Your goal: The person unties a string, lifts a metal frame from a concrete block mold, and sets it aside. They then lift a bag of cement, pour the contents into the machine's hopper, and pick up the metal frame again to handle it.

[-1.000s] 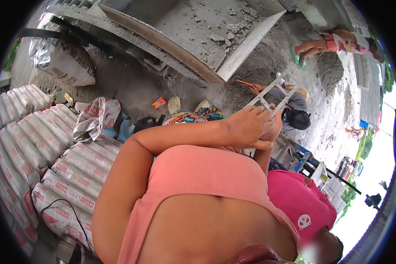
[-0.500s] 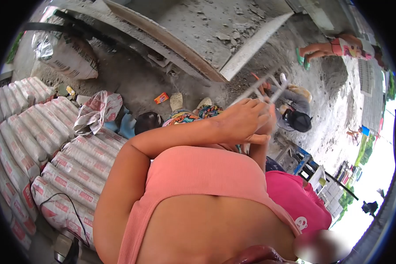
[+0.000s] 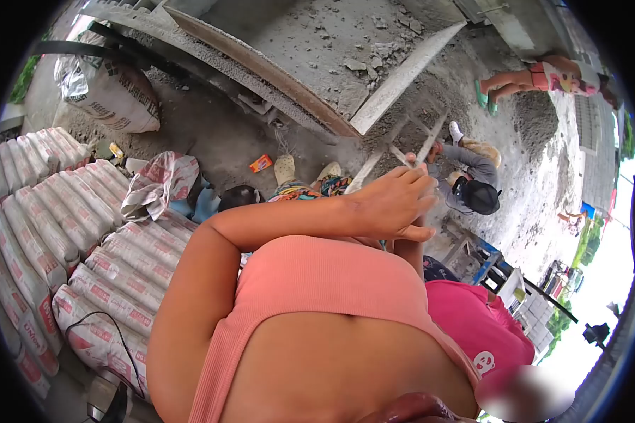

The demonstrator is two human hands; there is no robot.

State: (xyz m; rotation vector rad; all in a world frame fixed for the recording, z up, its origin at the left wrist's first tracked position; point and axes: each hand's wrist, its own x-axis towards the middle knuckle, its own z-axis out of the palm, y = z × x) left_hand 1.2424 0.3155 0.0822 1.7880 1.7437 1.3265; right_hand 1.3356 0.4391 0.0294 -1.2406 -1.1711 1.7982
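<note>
My left hand point(image 3: 395, 201) lies across my front, over my right forearm and hand. Its thumb points away from the fingers, which are slightly bent, and no object shows in it. Beneath it, my right hand point(image 3: 410, 159) is mostly hidden; only a fingertip or so shows past the left knuckles. My right forearm point(image 3: 409, 250) comes up below. Just beyond the hands is a pale ladder-like frame point(image 3: 434, 137) over the grey ground. A person in a grey sleeve and black cap point(image 3: 478, 195) crouches beside it, one hand near its bar.
Stacked cement bags point(image 3: 113, 247) fill the left, with a crumpled empty bag point(image 3: 164, 176) on top. A wooden-edged mixing bed point(image 3: 261, 74) holds grey rubble. A person in a pink shirt point(image 3: 473, 317) is close at right. Another person point(image 3: 543, 76) stands further off. An orange packet point(image 3: 260, 163) lies on the ground.
The ladder-like frame has shifted and tilted relative to my hands, and the crouching person's arm has moved with it. My left hand stays over my right, its fingers slightly shifted.
</note>
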